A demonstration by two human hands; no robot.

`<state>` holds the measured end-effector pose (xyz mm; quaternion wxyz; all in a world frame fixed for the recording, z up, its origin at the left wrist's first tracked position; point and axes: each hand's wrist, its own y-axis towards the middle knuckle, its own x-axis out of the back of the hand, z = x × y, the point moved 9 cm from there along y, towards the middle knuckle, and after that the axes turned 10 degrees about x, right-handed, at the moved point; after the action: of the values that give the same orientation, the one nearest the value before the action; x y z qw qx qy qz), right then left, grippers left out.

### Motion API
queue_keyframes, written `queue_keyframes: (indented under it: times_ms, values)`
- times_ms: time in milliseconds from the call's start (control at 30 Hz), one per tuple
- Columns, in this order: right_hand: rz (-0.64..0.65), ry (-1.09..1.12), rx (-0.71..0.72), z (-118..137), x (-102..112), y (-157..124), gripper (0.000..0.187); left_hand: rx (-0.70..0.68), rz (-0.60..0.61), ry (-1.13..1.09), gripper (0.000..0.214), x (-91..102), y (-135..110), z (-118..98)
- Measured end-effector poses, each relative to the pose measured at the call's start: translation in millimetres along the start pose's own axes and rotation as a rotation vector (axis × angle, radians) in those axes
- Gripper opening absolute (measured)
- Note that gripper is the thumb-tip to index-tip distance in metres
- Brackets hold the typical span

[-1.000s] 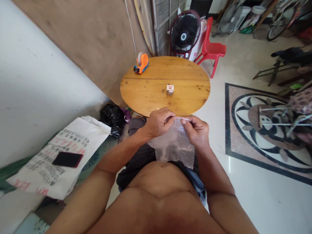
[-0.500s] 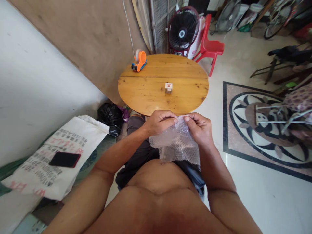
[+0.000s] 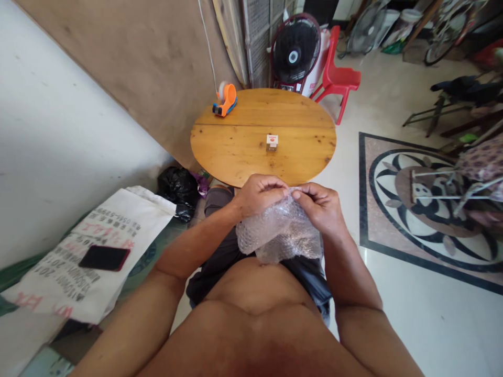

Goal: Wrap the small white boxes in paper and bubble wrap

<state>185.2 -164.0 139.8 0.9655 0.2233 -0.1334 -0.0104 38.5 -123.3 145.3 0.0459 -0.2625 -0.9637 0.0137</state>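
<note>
A clear sheet of bubble wrap (image 3: 281, 230) hangs in front of my body, its lower part draping over my lap. My left hand (image 3: 261, 195) pinches its top edge between thumb and fingers. Close beside it, my right hand (image 3: 319, 204) pinches the same edge, the two thumbs nearly meeting. Just beyond my hands is a round wooden table (image 3: 236, 152). On it stands a small white and brown box (image 3: 272, 142) with a red mark. An orange tape dispenser (image 3: 226, 99) with a roll of tape sits at the table's far left.
A red plastic chair (image 3: 340, 76) and a fan (image 3: 295, 50) stand behind the table. To my left, a phone (image 3: 104, 257) lies on a white printed sack (image 3: 129, 209), near a black plastic bag (image 3: 178, 188). A folding chair (image 3: 459, 183) is at the right.
My hands have drawn closer together along the top edge of the bubble wrap. The sheet has bunched, and its left side hangs fuller. The box and tape dispenser stay in place.
</note>
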Motion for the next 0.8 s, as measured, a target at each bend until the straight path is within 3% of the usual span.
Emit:
queue_keyframes:
  times_ms: [267,500,800]
  values:
    - [0.075,-0.064,0.031,6.2,-2.4,0.1,0.03,0.07,0.077,-0.092,0.013,-7.1,1.2,11.5]
    - [0.137,-0.092,0.06,14.9,-3.0,1.3,0.031,0.091,0.128,-0.127,0.026,-12.1,-2.0,7.2]
    - [0.134,-0.077,0.068,18.8,1.1,4.5,0.029,0.101,0.087,-0.095,0.025,-8.9,-0.1,7.1]
